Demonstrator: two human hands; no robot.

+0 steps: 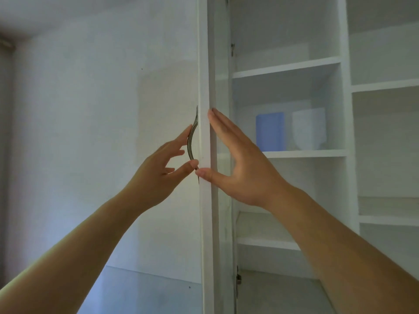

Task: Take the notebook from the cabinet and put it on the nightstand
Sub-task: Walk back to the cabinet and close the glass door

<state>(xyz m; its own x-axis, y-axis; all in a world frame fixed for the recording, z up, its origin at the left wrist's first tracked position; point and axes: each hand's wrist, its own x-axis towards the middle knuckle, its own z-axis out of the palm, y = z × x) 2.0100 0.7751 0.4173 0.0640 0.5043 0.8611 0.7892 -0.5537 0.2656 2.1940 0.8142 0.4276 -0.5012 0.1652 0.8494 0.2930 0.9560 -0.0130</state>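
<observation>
A white cabinet stands with its door (205, 75) swung out, edge-on to me. On a middle shelf (317, 153) inside, a blue upright thing (269, 131), probably the notebook, stands against the back. My left hand (156, 175) is on the outer side of the door, fingers apart, with fingertip and thumb touching the curved metal handle (190, 146). My right hand (240, 166) lies flat against the door's inner side, thumb on its edge, holding nothing.
A white ribbed container (308, 129) stands right of the blue thing on the same shelf. More white shelves lie above, below and in the right column (385, 85). A plain wall (79, 109) fills the left.
</observation>
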